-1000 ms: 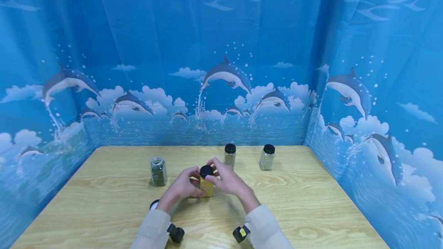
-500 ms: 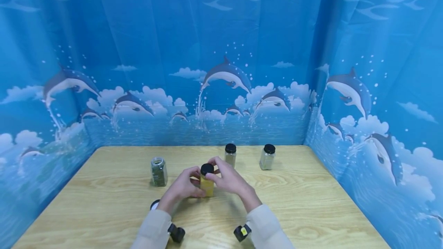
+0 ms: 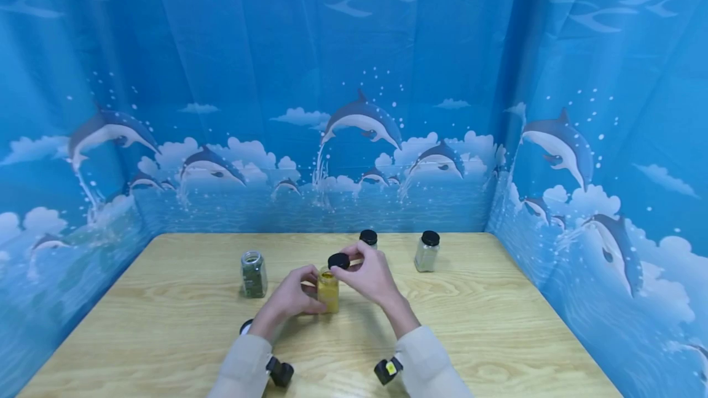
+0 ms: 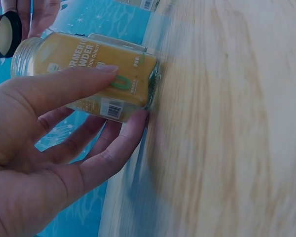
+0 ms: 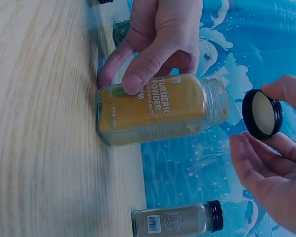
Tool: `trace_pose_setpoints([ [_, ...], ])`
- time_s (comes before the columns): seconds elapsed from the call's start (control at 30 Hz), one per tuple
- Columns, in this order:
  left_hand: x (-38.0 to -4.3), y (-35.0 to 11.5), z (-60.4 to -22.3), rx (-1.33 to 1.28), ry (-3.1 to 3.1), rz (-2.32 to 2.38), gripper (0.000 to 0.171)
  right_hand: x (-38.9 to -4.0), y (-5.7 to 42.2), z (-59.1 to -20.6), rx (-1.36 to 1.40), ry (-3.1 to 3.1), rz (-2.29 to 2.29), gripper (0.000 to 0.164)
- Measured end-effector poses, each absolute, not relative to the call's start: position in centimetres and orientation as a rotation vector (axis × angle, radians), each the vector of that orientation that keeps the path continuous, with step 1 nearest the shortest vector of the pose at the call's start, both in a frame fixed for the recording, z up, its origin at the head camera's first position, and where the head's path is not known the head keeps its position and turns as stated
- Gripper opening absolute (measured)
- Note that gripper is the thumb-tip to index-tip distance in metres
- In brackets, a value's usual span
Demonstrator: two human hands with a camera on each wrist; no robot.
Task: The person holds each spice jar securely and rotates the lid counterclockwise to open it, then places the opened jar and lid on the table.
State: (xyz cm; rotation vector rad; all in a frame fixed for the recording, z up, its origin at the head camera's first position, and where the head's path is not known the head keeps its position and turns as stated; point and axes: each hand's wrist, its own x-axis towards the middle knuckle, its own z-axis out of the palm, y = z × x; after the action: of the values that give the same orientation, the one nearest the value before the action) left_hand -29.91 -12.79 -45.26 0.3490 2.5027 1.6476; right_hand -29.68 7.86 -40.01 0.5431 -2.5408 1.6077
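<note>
Lid (image 5: 262, 114) in right fingers (image 5: 282, 93) hangs apart from turmeric jar's (image 5: 158, 113) open rim (image 5: 223, 101).

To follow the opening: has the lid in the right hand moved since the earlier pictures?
Yes: in the head view, the lid went up and right, off its jar, judged against the table.

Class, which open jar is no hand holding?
The green jar, far left. The yellow jar is open but held; the other two jars wear black lids.
</note>
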Motion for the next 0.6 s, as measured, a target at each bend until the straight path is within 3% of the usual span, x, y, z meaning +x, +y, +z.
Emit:
trace_pose_setpoints([
  [0.27, -30.24, -13.07, -45.35, 0.314, 2.550, 1.655, 0.051, -29.87, 8.17, -40.06, 0.516, -2.531, 1.591, 0.030],
  [0.6, -30.92, -13.79, -45.48, 0.176, 2.585, 1.693, 0.058, -30.18, 8.48, -40.05, 0.620, -2.599, 1.486, 0.040],
])
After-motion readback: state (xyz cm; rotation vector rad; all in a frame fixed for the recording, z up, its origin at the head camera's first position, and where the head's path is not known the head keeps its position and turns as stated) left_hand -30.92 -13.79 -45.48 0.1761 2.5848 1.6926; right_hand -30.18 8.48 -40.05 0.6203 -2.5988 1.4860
